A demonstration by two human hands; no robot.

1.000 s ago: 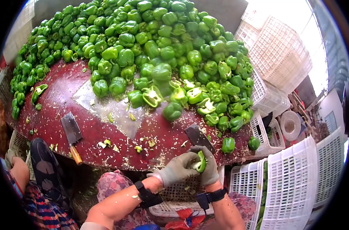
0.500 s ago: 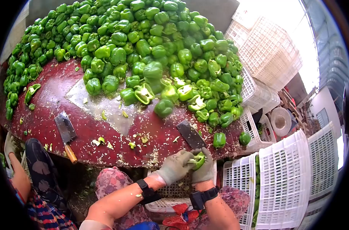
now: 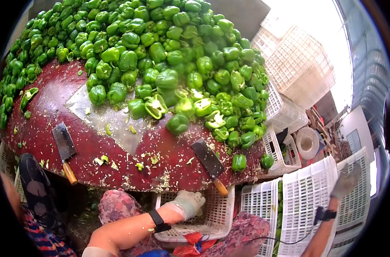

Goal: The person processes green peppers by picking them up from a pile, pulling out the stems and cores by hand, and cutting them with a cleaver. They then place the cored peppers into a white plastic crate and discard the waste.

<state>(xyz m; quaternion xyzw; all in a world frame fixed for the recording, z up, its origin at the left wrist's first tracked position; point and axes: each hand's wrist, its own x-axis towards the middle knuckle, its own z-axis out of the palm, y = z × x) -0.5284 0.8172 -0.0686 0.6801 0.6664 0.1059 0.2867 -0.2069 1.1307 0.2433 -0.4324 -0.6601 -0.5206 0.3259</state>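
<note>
My left hand [image 3: 189, 204], in a pale glove, hangs over the white basket [image 3: 222, 231] below the table's front edge. Its fingers are curled together, and whatever they hold is hidden. Far to the right, my gloved right hand [image 3: 348, 180] is stretched out over the white crates [image 3: 308, 201], its fingers blurred by motion. A cleaver [image 3: 207, 158] lies on the red table [image 3: 96, 150], its wooden handle at the front edge. Green peppers [image 3: 156, 51] form a large heap, with cut ones [image 3: 155, 107] at its near side.
A second cleaver [image 3: 64, 143] lies at the table's left. Another person's leg [image 3: 36, 188] is at the lower left. Stacked crates [image 3: 297, 60] and a white roll [image 3: 307, 143] stand to the right. Two loose peppers [image 3: 239, 162] sit near the table's right edge.
My hands have parted. The right one has swung far right, while the left stays low and sits slightly lower. The pepper piece held between them is out of sight. The view has shifted slightly.
</note>
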